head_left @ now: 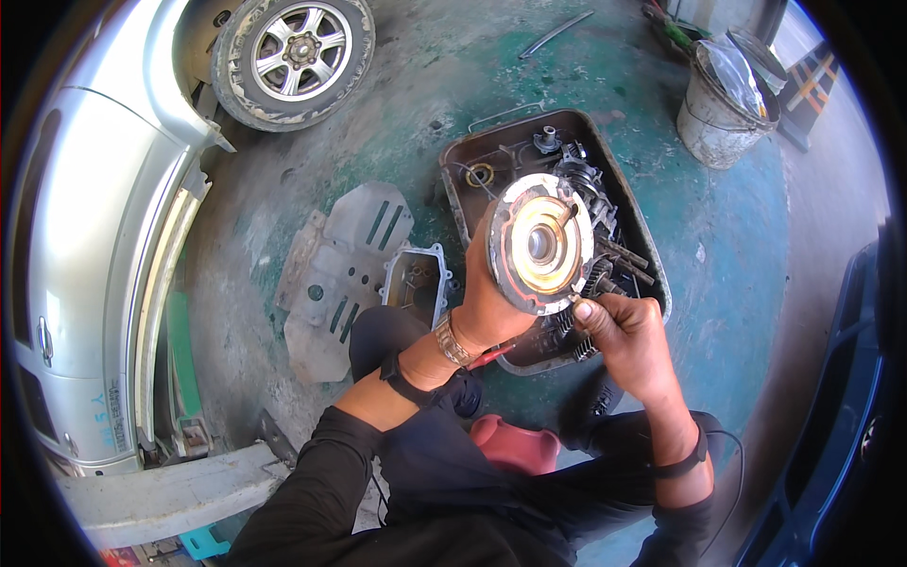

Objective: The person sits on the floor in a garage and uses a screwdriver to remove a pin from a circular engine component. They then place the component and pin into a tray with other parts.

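Note:
A round metal cover with a stepped, shiny bore [540,246] is held up over the tray. Its face has dark patches and a reddish line along the left edge. My left hand [487,307] is closed round its left side and underside, the fingers mostly hidden behind it. Against the lower right rim, my right hand [628,340] pinches thumb and fingers together. Whether a small piece sits in that pinch, I cannot make out. Below lies a dark metal tray [465,156] with gears and shafts [602,274], partly hidden by the cover and my hands.
Left of the tray are an open metal housing [416,279] and a slotted metal plate [345,255]. A silver vehicle [104,236] stands at the left, with a wheel [300,52] ahead. A dirty bucket [718,118] is far right. A red stool [515,444] is between my legs.

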A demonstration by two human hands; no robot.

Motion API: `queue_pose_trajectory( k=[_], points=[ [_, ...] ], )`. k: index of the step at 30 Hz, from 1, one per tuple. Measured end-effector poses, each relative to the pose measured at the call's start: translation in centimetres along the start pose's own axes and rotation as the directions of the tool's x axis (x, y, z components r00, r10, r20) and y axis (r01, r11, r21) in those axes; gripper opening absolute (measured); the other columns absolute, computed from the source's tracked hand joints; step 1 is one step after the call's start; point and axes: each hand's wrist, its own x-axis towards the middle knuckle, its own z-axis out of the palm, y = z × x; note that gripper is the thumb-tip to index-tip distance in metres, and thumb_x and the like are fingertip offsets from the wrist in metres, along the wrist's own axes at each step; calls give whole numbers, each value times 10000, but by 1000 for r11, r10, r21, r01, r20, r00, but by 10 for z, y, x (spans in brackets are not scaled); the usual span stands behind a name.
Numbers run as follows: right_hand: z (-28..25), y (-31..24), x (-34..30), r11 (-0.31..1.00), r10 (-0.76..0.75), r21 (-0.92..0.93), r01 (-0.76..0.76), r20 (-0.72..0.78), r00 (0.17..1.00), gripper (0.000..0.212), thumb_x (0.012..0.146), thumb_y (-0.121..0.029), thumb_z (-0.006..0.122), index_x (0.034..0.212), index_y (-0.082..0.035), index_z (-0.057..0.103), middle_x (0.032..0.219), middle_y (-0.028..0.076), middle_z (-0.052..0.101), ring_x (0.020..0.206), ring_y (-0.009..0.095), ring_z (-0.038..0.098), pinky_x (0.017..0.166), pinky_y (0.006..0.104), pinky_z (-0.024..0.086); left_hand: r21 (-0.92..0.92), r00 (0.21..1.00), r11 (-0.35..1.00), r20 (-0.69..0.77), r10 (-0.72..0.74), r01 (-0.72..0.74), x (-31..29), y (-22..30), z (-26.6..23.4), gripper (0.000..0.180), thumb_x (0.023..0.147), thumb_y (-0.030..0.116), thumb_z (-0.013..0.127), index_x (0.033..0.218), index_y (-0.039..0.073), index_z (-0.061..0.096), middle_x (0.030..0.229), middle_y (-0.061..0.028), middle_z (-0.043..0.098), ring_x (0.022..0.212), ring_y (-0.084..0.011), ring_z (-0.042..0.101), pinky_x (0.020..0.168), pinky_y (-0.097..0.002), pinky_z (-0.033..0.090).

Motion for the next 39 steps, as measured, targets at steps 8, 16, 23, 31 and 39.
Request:
queue_pose_trajectory(
  k=[8,16,23,31,39],
  points=[
    [-9,1,2,988,31,156,-14,-104,994,404,997,-343,735,871,40,710,668,-19,586,630,64,490,561,260,407,-64,998,996,26,-64,66,2,-1,-3,671,787,166,907,1346,-4,577,1297,-140,657,1182,-235,652,1015,-391,517],
    [-9,-8,3,932,-358,-115,343,-160,920,213,803,-84,871,973,-27,756,791,78,638,663,184,602,627,312,495,-216,980,957,78,-181,194,-1,2,6,702,768,142,922,1355,-1,564,1299,-134,652,1193,-228,643,1047,-394,508],
    [-5,-8,1,874,-442,-262,410,-75,894,191,782,71,794,958,32,730,850,139,684,718,264,675,668,339,532,-294,959,914,144,-245,278,-7,-6,17,662,764,104,899,1332,1,574,1260,-142,671,1148,-248,666,1002,-376,524],
    [-7,-6,1,936,-324,-176,304,-96,941,166,825,45,725,972,-29,732,813,158,652,707,346,661,634,391,513,-300,965,920,153,-214,252,-6,-5,17,661,763,121,893,1330,-3,577,1237,-154,674,1128,-276,673,994,-375,522],
    [-18,-5,8,952,-306,-64,300,-266,914,54,872,52,721,909,13,716,811,109,702,695,194,666,644,317,515,-462,941,821,209,-267,336,-3,2,14,701,767,78,897,1369,-18,551,1262,-131,689,1148,-197,667,1004,-355,524]
  ],
)
